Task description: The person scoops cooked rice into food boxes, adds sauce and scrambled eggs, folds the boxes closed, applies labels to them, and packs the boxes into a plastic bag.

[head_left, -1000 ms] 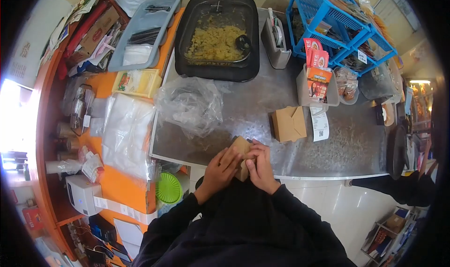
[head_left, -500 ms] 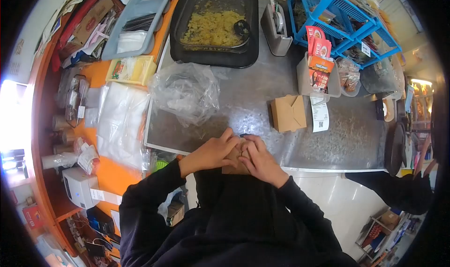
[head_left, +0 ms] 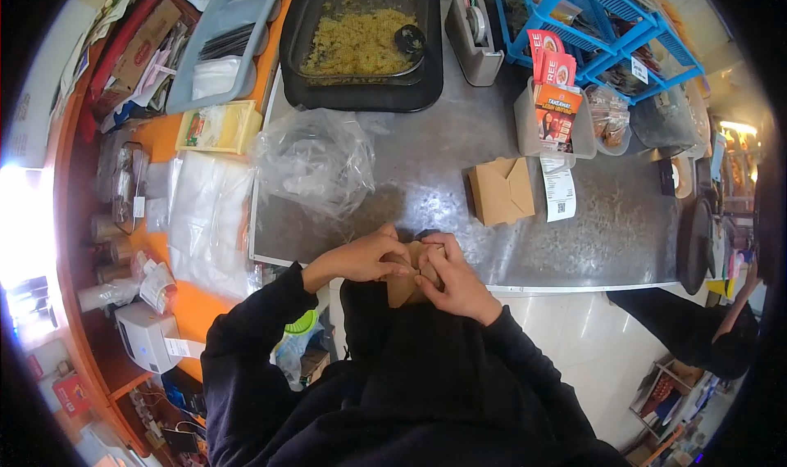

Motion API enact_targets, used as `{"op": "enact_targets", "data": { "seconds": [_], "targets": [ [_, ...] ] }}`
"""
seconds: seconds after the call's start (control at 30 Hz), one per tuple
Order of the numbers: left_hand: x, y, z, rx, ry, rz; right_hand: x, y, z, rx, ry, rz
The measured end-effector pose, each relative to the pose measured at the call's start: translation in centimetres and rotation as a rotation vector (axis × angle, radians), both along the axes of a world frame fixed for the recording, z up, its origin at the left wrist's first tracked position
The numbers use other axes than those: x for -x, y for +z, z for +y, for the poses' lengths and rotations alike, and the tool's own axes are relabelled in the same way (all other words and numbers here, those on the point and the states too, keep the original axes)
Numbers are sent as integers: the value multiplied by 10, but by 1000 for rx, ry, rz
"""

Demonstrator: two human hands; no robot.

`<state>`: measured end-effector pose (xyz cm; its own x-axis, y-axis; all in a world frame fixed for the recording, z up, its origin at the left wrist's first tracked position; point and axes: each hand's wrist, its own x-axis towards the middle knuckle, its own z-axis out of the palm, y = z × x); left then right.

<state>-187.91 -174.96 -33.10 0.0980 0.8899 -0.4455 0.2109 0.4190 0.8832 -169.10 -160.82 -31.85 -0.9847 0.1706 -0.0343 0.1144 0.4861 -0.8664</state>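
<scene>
Close to my body, at the front edge of the metal counter, I hold a small brown cardboard box (head_left: pixel 402 290). My left hand (head_left: pixel 361 257) grips its left side, thumb and fingers pressed on the card. Fingers of my right hand (head_left: pixel 456 282) are curled round the right side and top flaps. Both hands cover much of the box. Beyond them to the right, a second brown box (head_left: pixel 502 192) stands closed on the counter, beside a printed receipt (head_left: pixel 559 190).
A crumpled clear plastic bag (head_left: pixel 316 164) lies behind my left hand. Further back are a black tray of yellow food (head_left: pixel 361 45), a tape dispenser (head_left: pixel 474 41), a tub of leaflets (head_left: pixel 529 123) and blue racks (head_left: pixel 574 53). Another person's arm (head_left: pixel 734 303) is at the far right.
The box has turned and its flaps are held differently between my hands. My left forearm has swung outward to the left. The view has shifted, so the counter items sit higher in the frame.
</scene>
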Motion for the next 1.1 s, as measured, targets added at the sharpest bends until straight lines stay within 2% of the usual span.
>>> {"op": "enact_targets", "data": {
  "seconds": [0.13,0.23,0.33,0.4,0.6,0.83,0.9,1.03,1.1],
  "targets": [
    [1,0,-2,37,63,-167,1,-1,3,55,10,-16],
    [0,8,-2,66,76,-153,-1,-4,7,104,12,-18],
    [-5,-3,-6,-91,37,97,-5,-7,8,190,-24,-18],
    [-8,-7,-9,-91,113,34,-8,-14,9,263,-77,-21],
    [-11,-8,-13,-68,177,-30,-5,-8,-3,71,-60,35],
    [-15,-4,-11,-58,213,-45,-6,-11,-9,-2,-57,78],
    [-19,-11,-12,-104,240,1,-9,-17,-12,-85,-11,109],
    [-34,-18,-13,-111,257,137,-11,-28,-11,-58,-2,65],
    [-48,-17,-16,-245,403,186,-6,-18,-9,-10,-33,100]
  ]
}}
